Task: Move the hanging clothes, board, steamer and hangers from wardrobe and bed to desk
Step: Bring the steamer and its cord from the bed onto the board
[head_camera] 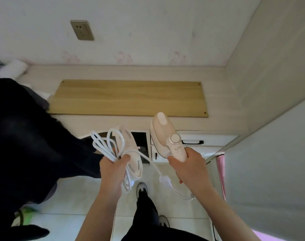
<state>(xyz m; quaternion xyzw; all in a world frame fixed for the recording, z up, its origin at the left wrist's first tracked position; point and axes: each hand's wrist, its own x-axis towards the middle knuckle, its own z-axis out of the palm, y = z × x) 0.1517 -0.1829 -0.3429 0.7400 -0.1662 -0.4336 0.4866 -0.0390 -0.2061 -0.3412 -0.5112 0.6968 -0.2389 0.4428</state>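
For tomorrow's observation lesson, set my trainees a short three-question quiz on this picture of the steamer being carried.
1. True or false: the wooden board is lying on the desk.
2. What does the left hand hold? A) a hanger B) coiled white cord and a white plastic piece C) nothing
3. Fill in: the right hand grips the ____ of the steamer.

Key: 1 true; 2 B; 3 handle.

right hand [186, 164] gripping steamer [165, 136], board [129, 98] on desk [217, 94]
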